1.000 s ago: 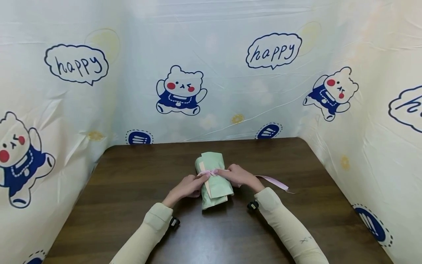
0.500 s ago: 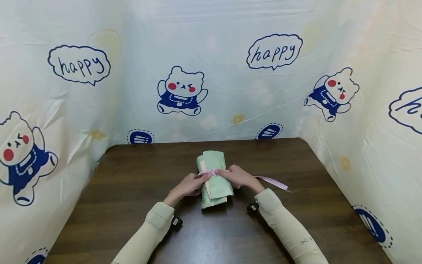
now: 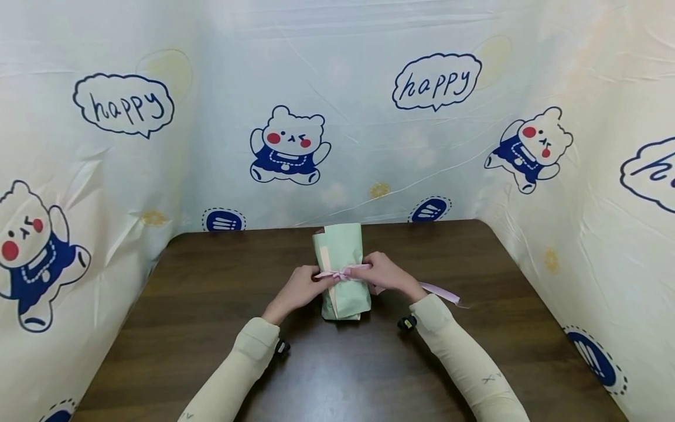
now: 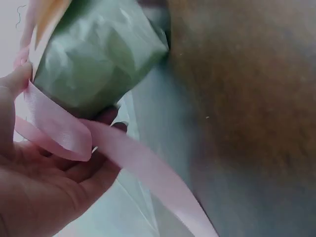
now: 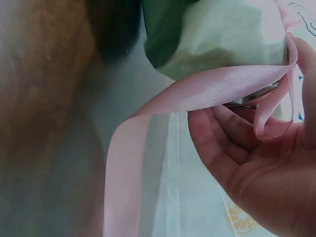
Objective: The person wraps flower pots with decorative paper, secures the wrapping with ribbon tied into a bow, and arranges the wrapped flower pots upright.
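A package wrapped in pale green paper [image 3: 345, 302], with a cream strip down its front, stands tilted up over the table. A pink ribbon [image 3: 337, 274] is knotted round its middle. My left hand [image 3: 302, 286] grips its left side, thumb on the front by the ribbon and fingers underneath. Opposite, my right hand [image 3: 389, 272] holds the right side, its thumb at the knot. In the left wrist view a loose length of ribbon [image 4: 143, 163] runs across the fingers. Another ribbon tail [image 5: 126, 168] hangs down in the right wrist view.
The dark wooden table [image 3: 211, 281] runs back to a pale printed curtain [image 3: 358, 135] with cartoon bears, which also encloses both sides. A ribbon end [image 3: 443, 293] trails onto the table right of the right wrist.
The package has been raised and tipped more upright, its top and bottom edges both higher in the head view. Both hands have moved up slightly with it.
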`<state>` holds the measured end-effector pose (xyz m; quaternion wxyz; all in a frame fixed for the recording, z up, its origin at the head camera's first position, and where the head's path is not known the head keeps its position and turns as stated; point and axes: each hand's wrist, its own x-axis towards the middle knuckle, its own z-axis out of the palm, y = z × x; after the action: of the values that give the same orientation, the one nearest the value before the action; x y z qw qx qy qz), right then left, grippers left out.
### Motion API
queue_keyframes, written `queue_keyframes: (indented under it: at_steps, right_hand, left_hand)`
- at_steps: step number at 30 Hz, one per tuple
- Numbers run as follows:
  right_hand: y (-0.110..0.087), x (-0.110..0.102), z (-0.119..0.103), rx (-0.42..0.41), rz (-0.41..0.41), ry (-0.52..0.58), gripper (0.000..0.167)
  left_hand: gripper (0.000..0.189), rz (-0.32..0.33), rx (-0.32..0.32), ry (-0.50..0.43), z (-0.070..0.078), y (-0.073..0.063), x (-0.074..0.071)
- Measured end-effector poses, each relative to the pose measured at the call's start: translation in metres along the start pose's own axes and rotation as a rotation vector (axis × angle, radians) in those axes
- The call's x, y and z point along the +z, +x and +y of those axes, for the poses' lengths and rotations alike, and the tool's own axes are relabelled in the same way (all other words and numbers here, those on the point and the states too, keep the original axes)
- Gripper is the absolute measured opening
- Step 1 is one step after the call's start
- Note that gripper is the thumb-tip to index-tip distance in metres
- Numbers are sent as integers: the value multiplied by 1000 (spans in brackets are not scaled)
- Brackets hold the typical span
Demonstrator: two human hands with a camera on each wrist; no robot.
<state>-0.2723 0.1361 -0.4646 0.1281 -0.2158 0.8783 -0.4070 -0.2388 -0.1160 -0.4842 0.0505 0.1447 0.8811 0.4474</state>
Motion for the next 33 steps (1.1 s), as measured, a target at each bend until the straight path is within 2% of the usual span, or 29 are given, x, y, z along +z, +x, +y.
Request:
queue_keyframes:
  at_steps: [6, 9, 12, 19, 23, 33]
  right_hand:
    - [4, -5, -3, -55, 27, 47, 39]
    - [5, -5, -3, -82, 30, 89, 37]
    - [7, -4, -3, -127, 52, 87, 37]
    - [11, -1, -2, -172, 91, 72, 48]
    - [14, 0, 1, -179, 81, 96, 56]
    - [20, 6, 9, -151, 50, 131, 48]
  left_hand:
    - [28, 78, 33, -15, 4, 11, -6]
    - [31, 106, 60, -43, 3, 14, -8]
    - [33, 127, 90, -74, 1, 16, -8]
    - [39, 160, 149, -113, -2, 20, -7]
    - [46, 154, 149, -124, -2, 21, -6]
    - [52, 132, 99, -144, -9, 23, -3]
